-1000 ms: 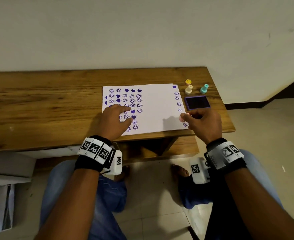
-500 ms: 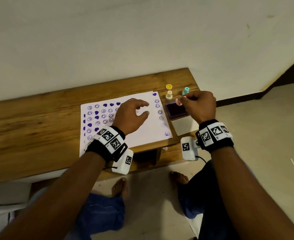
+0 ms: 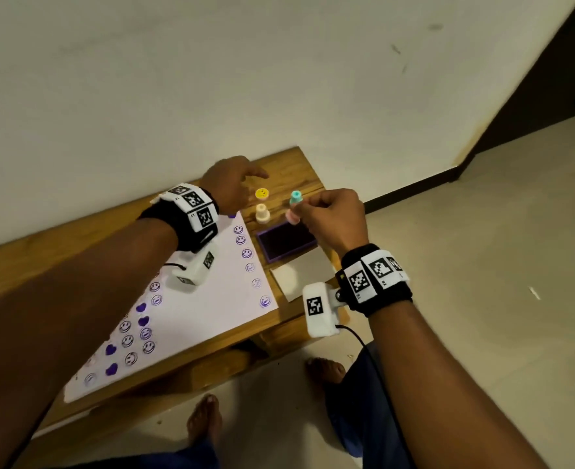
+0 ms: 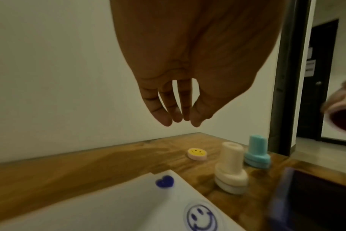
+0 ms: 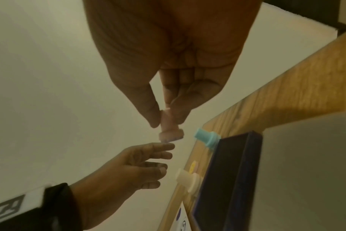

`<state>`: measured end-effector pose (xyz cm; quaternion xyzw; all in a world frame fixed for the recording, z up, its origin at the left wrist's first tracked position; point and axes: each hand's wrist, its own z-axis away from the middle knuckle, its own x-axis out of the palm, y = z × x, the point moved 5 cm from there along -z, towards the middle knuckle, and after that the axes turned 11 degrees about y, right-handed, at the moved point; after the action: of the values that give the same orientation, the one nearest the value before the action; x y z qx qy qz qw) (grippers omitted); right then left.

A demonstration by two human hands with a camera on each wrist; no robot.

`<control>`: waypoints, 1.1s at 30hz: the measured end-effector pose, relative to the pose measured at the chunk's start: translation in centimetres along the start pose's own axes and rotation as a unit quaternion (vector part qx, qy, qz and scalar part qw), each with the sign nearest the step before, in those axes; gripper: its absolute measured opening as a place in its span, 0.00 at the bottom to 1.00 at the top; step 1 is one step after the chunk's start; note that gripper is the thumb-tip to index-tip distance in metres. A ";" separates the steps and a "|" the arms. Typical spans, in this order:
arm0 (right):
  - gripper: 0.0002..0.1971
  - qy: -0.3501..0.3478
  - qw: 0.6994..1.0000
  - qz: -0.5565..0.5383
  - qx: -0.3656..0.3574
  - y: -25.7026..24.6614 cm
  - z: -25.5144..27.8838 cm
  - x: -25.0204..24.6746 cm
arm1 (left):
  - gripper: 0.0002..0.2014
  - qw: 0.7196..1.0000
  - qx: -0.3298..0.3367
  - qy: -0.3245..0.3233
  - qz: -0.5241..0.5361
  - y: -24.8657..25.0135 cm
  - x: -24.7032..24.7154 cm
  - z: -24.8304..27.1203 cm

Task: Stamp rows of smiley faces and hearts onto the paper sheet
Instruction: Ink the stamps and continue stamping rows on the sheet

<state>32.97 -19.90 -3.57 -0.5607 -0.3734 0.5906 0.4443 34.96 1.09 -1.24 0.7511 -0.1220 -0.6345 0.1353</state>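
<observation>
The white paper sheet [image 3: 208, 306] with purple smileys and hearts lies on the wooden bench [image 3: 42, 252]. My right hand [image 3: 330, 214] pinches a pink stamp [image 3: 292, 216] [image 5: 170, 132] by its stem, held in the air above the far edge of the purple ink pad [image 3: 286, 240]. My left hand [image 3: 232, 184] hovers open, fingers straight, above the bench near the yellow smiley cap [image 3: 262, 193] [image 4: 196, 154]. A cream stamp [image 3: 262, 213] [image 4: 230, 170] and a teal stamp [image 3: 295, 197] [image 4: 257, 152] stand upright behind the pad.
A white card [image 3: 304, 274] lies in front of the ink pad near the bench's right end. The wall runs close behind the bench. My bare feet [image 3: 325, 370] rest on the tiled floor below the front edge.
My left hand left the paper and travelled to the far right corner beside the stamps. My right hand lifted the pink stamp off the ink pad. The head view swung left.
</observation>
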 end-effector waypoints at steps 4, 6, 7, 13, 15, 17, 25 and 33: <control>0.08 -0.004 0.999 -0.033 0.017 0.6 -0.3 -0.5 | 0.19 0.999 0.001 -0.041 -0.002 -0.6 1.0 -2.0; 0.08 -0.007 0.999 -0.047 0.027 0.7 -0.4 -0.5 | 0.17 0.998 0.008 -0.067 -0.016 -0.6 1.8 -2.4; 0.07 -0.008 0.998 -0.054 0.032 0.8 -0.5 -0.5 | 0.17 0.996 0.014 -0.080 -0.027 -0.6 2.3 -2.4; 0.07 -0.010 0.997 -0.062 0.035 0.6 -0.3 -0.4 | 0.15 0.994 0.030 -0.090 -0.047 -0.6 2.9 -1.9; 0.06 -0.013 0.998 -0.061 0.031 0.5 -0.2 -0.1 | 0.14 0.996 0.019 -0.078 -0.050 -0.8 2.9 -1.9; 0.06 -0.016 0.998 -0.061 0.027 0.4 -0.1 0.0 | 0.13 0.997 0.002 -0.056 -0.056 -1.2 2.7 -2.0; 0.08 -0.028 0.997 -0.067 0.018 -0.1 0.7 0.3 | 0.13 0.971 -0.113 0.177 0.112 -1.2 -3.2 4.2; 0.12 -0.083 0.986 -0.144 -0.007 -2.9 5.5 3.1 | 0.15 0.822 -0.325 0.212 0.416 -0.3 -2.7 18.5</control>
<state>27.93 -15.74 -1.37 -0.4535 -0.4901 0.5624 0.4877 16.31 1.45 -1.79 0.6572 -0.1776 -0.3464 0.6454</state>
